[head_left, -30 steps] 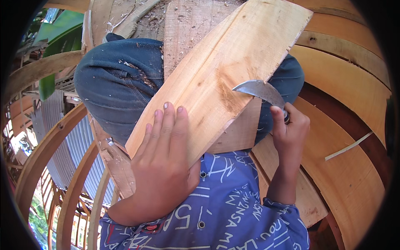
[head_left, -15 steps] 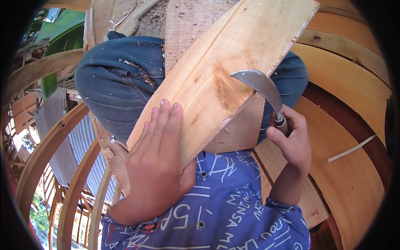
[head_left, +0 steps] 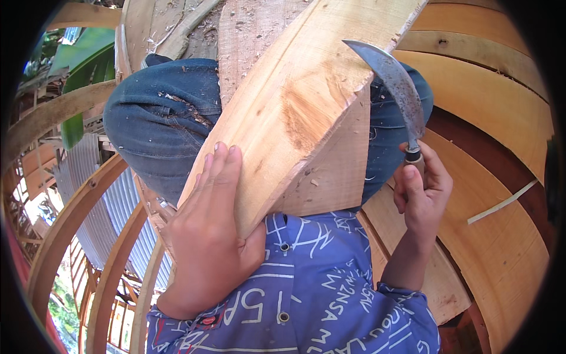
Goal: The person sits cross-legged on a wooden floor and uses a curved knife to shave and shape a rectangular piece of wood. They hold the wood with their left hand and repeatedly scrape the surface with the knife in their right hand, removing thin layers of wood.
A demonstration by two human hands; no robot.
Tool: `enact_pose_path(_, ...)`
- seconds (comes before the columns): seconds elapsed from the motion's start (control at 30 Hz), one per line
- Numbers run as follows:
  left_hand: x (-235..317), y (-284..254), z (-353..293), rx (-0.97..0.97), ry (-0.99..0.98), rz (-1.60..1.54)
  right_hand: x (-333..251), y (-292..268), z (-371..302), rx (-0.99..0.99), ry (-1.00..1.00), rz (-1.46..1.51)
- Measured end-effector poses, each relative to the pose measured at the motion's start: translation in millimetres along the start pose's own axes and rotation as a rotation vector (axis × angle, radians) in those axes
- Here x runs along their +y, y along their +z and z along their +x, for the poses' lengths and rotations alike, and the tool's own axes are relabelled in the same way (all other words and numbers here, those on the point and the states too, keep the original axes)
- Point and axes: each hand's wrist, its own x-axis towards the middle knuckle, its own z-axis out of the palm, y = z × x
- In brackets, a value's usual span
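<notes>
A pale wooden board (head_left: 265,135) with a rough, chipped edge slants across my lap, its far end up and to the right. My left hand (head_left: 206,218) grips its near end, fingers laid along the top face and thumb at the lower edge. In my right hand (head_left: 427,189) is a sickle (head_left: 401,88), held by its short wooden handle. The curved, spotted metal blade rises above the board's right edge, its tip pointing left over the wood. A darker, scraped patch marks the board's face near the middle.
My bent legs in blue jeans (head_left: 159,130) flank the board. Under it lies another plank (head_left: 330,171). Curved planks (head_left: 483,100) line the right side, with a thin wood strip (head_left: 501,203) there. Curved ribs (head_left: 65,224) and corrugated sheets (head_left: 127,206) are at left.
My right hand has moved the sickle up and to the right, turning the blade more upright. The board has shifted slightly left in view, with my left hand still on it.
</notes>
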Motion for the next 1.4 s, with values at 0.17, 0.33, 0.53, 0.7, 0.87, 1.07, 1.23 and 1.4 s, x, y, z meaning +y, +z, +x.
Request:
enact_pose_path(0.17,-0.4,-1.6,0.0,0.005,-0.012,-0.021,-2.3,-1.6,-8.8,-0.453,0.174,0.243)
enact_pose_path(0.33,-0.9,-2.2,-1.6,-0.011,-0.022,-0.024,-2.2,-2.5,8.8,0.106,0.123,0.286)
enact_pose_path(0.53,1.2,-2.5,0.5,0.006,-0.023,-0.012,-4.2,-9.9,-1.2,-0.372,0.208,0.424)
enact_pose_path(0.7,0.3,-2.5,-0.2,0.005,-0.036,-0.031,-6.1,-0.4,-0.6,-0.328,0.205,0.302)
enact_pose_path(0.87,0.1,-4.1,1.9,-0.024,-0.017,-0.026,18.6,8.6,2.1,0.241,-0.401,-0.360)
enact_pose_path(1.07,0.5,-8.6,1.6,-0.037,-0.039,-0.027,-10.0,-14.5,1.3,0.036,-0.044,0.052)
enact_pose_path(1.23,0.5,-2.0,3.1,-0.006,-0.001,-0.016,-8.6,6.9,-2.7,-0.345,0.264,0.323)
enact_pose_path(1.4,0.4,-3.4,1.2,-0.016,-0.012,-0.011,5.3,13.3,4.9,0.114,-0.095,0.022)
